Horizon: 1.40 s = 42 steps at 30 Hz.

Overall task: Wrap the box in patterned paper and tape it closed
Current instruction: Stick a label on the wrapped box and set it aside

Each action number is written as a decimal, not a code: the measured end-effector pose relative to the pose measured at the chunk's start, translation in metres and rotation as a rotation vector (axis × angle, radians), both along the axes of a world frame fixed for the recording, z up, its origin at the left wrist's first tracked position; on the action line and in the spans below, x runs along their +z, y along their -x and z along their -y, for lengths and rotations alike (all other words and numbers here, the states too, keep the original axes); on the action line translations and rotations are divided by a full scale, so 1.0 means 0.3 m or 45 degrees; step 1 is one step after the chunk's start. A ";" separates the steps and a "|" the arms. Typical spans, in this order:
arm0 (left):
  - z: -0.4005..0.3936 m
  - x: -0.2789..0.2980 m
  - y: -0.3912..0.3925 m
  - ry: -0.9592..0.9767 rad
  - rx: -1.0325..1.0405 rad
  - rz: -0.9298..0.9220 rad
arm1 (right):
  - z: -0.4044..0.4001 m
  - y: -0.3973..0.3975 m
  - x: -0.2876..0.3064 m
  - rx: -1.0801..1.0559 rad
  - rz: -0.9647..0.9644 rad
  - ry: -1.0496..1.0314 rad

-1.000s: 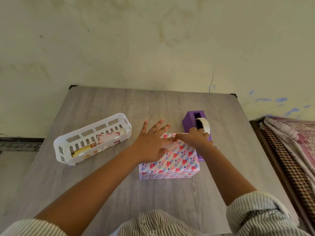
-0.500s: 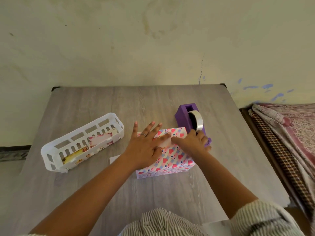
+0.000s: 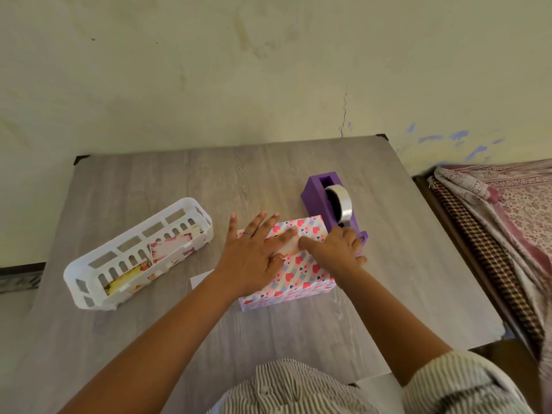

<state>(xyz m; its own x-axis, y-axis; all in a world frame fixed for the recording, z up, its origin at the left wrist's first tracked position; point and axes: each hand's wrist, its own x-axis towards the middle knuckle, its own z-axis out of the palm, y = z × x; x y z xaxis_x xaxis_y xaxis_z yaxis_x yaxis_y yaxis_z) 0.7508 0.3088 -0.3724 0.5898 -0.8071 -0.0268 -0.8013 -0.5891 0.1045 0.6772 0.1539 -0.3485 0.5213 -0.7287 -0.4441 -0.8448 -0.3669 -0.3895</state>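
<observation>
Worktop (image 3: 155,348) of grey wood grain carries everything, its far edge set against a stained wall. Bedding (image 3: 513,210) in patterned cloth lies past the right edge. Toward the left edge a white slotted basket (image 3: 89,282) sits at an angle with patterned cards inside. Near the middle, closer to the right edge, rests the box (image 3: 301,273), covered in paper printed with hearts and stripes. Just beyond its far right corner stands a purple tape dispenser (image 3: 316,195) holding a roll of clear tape (image 3: 343,201). The person's left hand (image 3: 254,258) lies flat on the box top, fingers spread wide and straight, a ring on one. The right hand (image 3: 337,249) has fingers curled, the forefinger pressing a pale strip on the paper beside the left fingertips.
</observation>
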 end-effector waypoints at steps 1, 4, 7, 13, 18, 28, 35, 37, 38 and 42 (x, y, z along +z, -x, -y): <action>-0.002 0.000 0.001 -0.004 0.003 -0.006 | -0.002 -0.006 0.001 -0.005 0.012 -0.010; -0.003 -0.001 -0.001 0.008 0.011 -0.018 | 0.002 0.016 -0.018 -0.018 -0.003 0.018; -0.001 0.005 -0.004 -0.013 0.006 -0.027 | 0.007 0.016 -0.016 -0.023 -0.004 0.029; -0.001 0.013 -0.002 -0.052 0.013 -0.029 | -0.002 -0.009 0.004 0.069 -0.012 0.071; -0.035 0.006 0.014 -0.043 0.307 -0.164 | -0.001 0.021 0.015 0.117 -0.018 0.157; -0.125 0.013 -0.030 0.830 0.980 -1.019 | -0.207 -0.099 0.050 0.360 0.235 0.199; -0.116 0.011 -0.035 0.871 0.908 -1.039 | -0.225 -0.130 0.025 0.336 0.209 0.195; -0.126 0.011 -0.038 0.878 0.830 -1.120 | -0.222 -0.125 0.022 0.332 0.216 0.191; -0.131 0.010 -0.041 0.883 0.794 -1.179 | -0.220 -0.121 0.018 0.326 0.215 0.182; -0.138 0.007 -0.050 0.854 0.698 -1.269 | -0.213 -0.110 0.011 0.310 0.193 0.149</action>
